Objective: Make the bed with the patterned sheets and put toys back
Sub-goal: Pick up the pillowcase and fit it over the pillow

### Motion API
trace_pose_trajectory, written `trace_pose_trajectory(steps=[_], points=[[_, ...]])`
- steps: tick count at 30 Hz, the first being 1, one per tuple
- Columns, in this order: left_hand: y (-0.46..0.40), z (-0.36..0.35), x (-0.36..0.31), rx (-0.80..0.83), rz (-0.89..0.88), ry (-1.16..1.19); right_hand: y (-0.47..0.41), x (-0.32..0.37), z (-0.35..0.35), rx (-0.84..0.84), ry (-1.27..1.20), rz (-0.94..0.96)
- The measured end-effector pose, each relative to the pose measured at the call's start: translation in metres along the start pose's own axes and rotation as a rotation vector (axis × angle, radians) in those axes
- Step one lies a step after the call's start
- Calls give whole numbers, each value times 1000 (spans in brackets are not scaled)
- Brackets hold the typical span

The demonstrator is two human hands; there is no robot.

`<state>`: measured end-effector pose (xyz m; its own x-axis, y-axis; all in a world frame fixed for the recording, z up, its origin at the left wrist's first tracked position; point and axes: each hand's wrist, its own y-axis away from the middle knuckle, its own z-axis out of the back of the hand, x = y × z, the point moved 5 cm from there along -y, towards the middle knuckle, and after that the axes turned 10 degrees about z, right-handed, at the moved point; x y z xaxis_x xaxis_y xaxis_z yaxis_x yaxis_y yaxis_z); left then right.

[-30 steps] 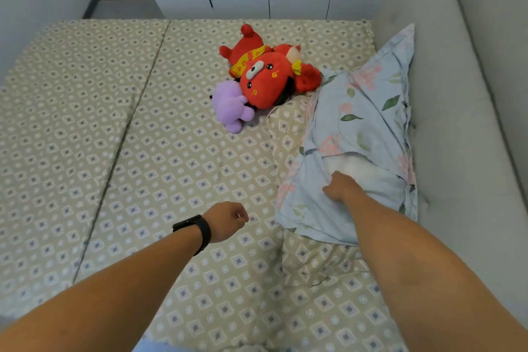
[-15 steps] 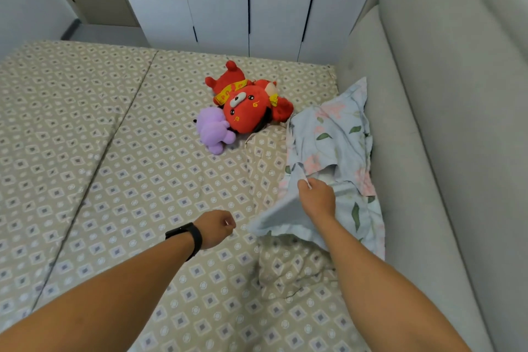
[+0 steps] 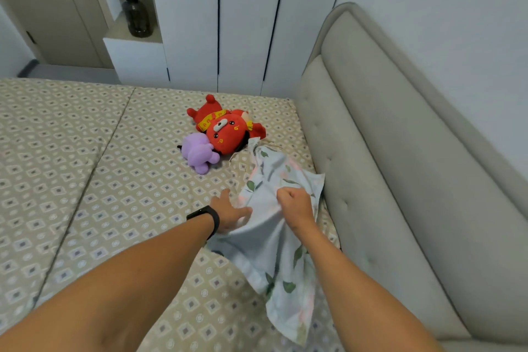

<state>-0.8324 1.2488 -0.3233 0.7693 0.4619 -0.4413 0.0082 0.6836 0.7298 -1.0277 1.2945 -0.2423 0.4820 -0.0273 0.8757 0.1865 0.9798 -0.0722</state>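
A beige sheet with a diamond pattern (image 3: 120, 180) covers the bed. My right hand (image 3: 294, 204) grips a bunch of the pale blue floral pillowcase (image 3: 274, 248) and holds it lifted off the bed beside the headboard. My left hand (image 3: 228, 213), fingers spread, reaches under the raised edge of the pillowcase; its fingertips are partly hidden by the cloth. A red plush toy (image 3: 225, 130) and a purple plush toy (image 3: 200, 153) lie together on the sheet beyond the pillowcase.
A padded grey headboard (image 3: 385, 180) runs along the right side of the bed. White wardrobe doors (image 3: 243, 23) stand past the bed's far end, with a dark water jug (image 3: 136, 16) in a niche to their left.
My right hand has pulled the floral pillowcase up and toward me, so it hangs loose. My left hand opened from a loose fist and moved right to the cloth. My view tilted up.
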Motion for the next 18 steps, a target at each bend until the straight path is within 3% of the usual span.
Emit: trace_pose_trajectory(steps=[3,7,9,11,13,17,18], points=[[30,13,30,168,37,56,37,38,-14,-41,-12,26],[58,27,68,289,-23,-185,73,82,-29,-122,-30,50],[77,23,80,417,11,-28,86,97,-36,-145,-46,49],[109,18,85,542,-92,108,106,111,-43,-167,-64,50],[113,9,93,571,-175,223,122,115,-48,-165,-74,43],[125,-4,110,751,-128,322,140,106,-42,-204,-129,-26],[132,-3,107,721,-137,320,142,105,-39,-218,-140,-41]])
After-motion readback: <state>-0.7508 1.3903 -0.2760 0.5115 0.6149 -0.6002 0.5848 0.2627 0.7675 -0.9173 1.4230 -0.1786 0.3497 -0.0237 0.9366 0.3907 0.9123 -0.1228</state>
